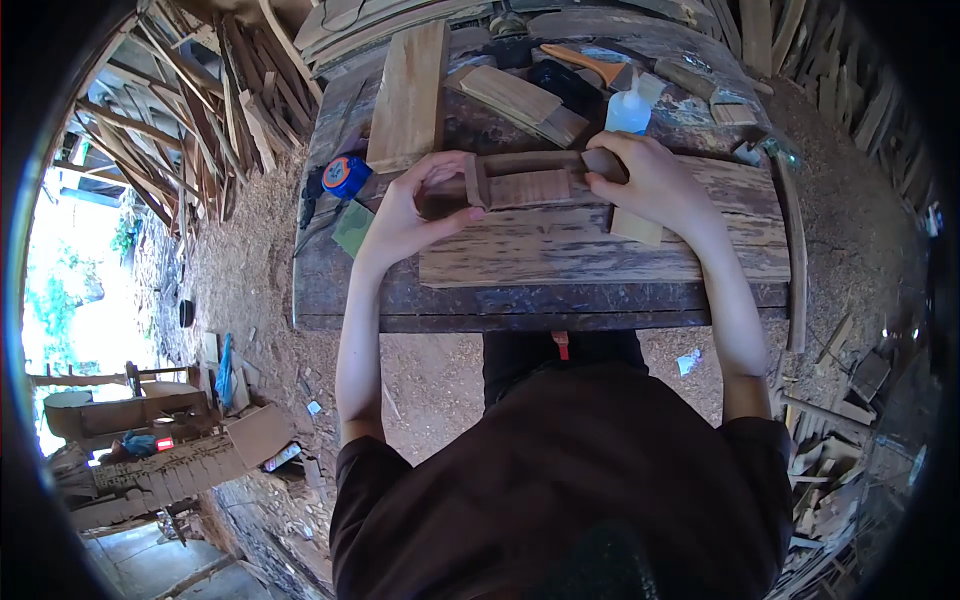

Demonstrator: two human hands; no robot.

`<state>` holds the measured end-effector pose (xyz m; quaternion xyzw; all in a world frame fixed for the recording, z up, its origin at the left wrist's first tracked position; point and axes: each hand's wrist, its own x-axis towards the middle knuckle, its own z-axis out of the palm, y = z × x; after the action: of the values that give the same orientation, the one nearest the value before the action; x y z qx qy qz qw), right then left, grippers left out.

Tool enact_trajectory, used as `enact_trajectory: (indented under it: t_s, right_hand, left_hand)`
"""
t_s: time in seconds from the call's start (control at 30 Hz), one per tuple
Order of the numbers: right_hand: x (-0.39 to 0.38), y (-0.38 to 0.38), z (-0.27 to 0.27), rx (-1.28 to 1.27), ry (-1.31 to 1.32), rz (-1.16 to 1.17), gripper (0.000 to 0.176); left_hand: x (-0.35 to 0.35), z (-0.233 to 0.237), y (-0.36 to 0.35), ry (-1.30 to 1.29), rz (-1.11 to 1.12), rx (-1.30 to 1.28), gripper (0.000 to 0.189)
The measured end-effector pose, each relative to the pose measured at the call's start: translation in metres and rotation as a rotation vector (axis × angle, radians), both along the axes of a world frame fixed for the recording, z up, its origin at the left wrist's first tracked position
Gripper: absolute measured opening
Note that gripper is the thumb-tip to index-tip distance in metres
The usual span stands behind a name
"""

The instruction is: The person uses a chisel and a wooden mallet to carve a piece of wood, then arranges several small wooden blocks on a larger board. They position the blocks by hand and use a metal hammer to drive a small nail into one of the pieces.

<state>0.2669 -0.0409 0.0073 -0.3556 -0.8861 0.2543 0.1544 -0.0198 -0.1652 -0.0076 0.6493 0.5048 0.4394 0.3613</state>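
A small wooden frame of joined pieces (pixel 530 187) lies over a rough weathered board (pixel 560 245) on the workbench. My left hand (pixel 425 212) curls around its left end piece, with the thumb at the near side and the fingers behind. At the other end, my right hand (pixel 650 180) holds a small wood block (pixel 604 165) between thumb and fingers, close to the frame's right end. Whether the block touches the frame is unclear. A pale flat wood piece (pixel 636 227) lies below my right hand.
A blue tape measure (pixel 345 177) and green sandpaper (pixel 353 228) lie at the left. Behind are a thick plank (pixel 410 95), wood offcuts (pixel 515 95), a brush (pixel 585 62), a glue bottle (pixel 628 112) and a wooden-handled tool (pixel 685 78).
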Motion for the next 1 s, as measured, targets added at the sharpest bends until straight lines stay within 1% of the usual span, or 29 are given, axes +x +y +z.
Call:
enact_trajectory:
  t_s: [0.07, 0.1, 0.17, 0.3, 0.33, 0.37, 0.4, 0.43, 0.47, 0.5, 0.53, 0.57, 0.6, 0.63, 0.67, 0.73, 0.8, 0.87, 0.9, 0.97, 1.0]
  right_hand:
    - [0.0, 0.001, -0.005, 0.035, 0.017, -0.001, 0.038]
    - [0.0, 0.001, -0.007, 0.074, 0.026, 0.009, 0.039]
    - [0.0, 0.001, -0.009, 0.071, 0.042, 0.004, 0.04]
    - [0.0, 0.002, -0.008, 0.029, 0.045, 0.011, 0.041]
    - [0.0, 0.002, -0.003, 0.03, 0.045, 0.012, 0.041]
    - [0.0, 0.0, 0.005, -0.033, 0.159, 0.03, 0.041]
    - [0.0, -0.001, 0.01, -0.095, 0.271, 0.049, 0.042]
    - [-0.001, -0.001, 0.011, -0.093, 0.268, 0.054, 0.042]
    - [-0.001, -0.001, 0.012, -0.178, 0.422, 0.107, 0.043]
    - [-0.002, -0.001, 0.012, -0.265, 0.576, 0.16, 0.046]
    - [-0.004, -0.001, 0.009, -0.197, 0.589, 0.201, 0.048]
    - [-0.004, -0.001, 0.008, -0.2, 0.584, 0.208, 0.048]
    - [-0.003, -0.004, 0.01, -0.228, 0.511, 0.229, 0.048]
    - [-0.003, -0.005, 0.012, -0.254, 0.438, 0.249, 0.049]
    - [-0.002, -0.005, 0.013, -0.254, 0.433, 0.253, 0.049]
    - [-0.002, -0.005, 0.013, -0.324, 0.315, 0.232, 0.053]
    - [-0.004, -0.004, 0.007, -0.301, 0.342, 0.254, 0.052]
    - [-0.006, -0.004, 0.003, -0.28, 0.367, 0.276, 0.051]
    - [-0.007, -0.004, 0.002, -0.265, 0.379, 0.289, 0.051]
    - [-0.008, -0.004, 0.002, -0.25, 0.389, 0.303, 0.051]
    - [-0.007, -0.004, 0.002, -0.257, 0.355, 0.301, 0.054]
  left_hand:
    - [0.003, 0.001, -0.002, 0.171, 0.046, 0.098, 0.06]
    - [0.002, 0.0, -0.001, 0.175, 0.036, 0.095, 0.06]
    - [0.001, -0.002, 0.0, 0.267, 0.052, 0.129, 0.061]
    - [0.0, -0.003, 0.0, 0.269, 0.045, 0.06, 0.065]
    - [0.001, -0.005, 0.001, 0.133, 0.052, 0.075, 0.064]
    - [0.002, -0.006, 0.001, -0.004, 0.059, 0.09, 0.064]
    - [0.002, -0.005, 0.003, -0.006, 0.062, 0.092, 0.064]
    - [0.003, -0.003, 0.004, -0.12, 0.046, 0.115, 0.064]
    - [0.004, -0.001, 0.004, -0.235, 0.03, 0.136, 0.065]
    - [0.006, 0.002, 0.003, -0.239, 0.038, 0.137, 0.065]
    - [0.008, 0.006, 0.002, -0.243, 0.054, 0.097, 0.066]
    - [0.01, 0.008, 0.001, -0.246, 0.068, 0.057, 0.067]
    - [0.01, 0.006, 0.0, -0.25, 0.075, 0.059, 0.067]
    - [0.01, 0.003, 0.0, -0.241, 0.077, 0.077, 0.066]
    - [0.011, 0.002, 0.0, -0.232, 0.077, 0.095, 0.065]
    - [0.02, 0.002, -0.003, -0.252, 0.088, 0.108, 0.062]
    - [0.027, 0.006, -0.006, -0.272, 0.096, 0.12, 0.059]
    - [0.032, 0.01, -0.009, -0.296, 0.135, 0.046, 0.053]
    - [0.03, 0.007, -0.008, -0.299, 0.137, 0.046, 0.053]
    - [0.024, 0.0, -0.005, -0.223, 0.094, 0.071, 0.052]
    - [0.025, -0.003, -0.005, -0.225, 0.096, 0.071, 0.052]
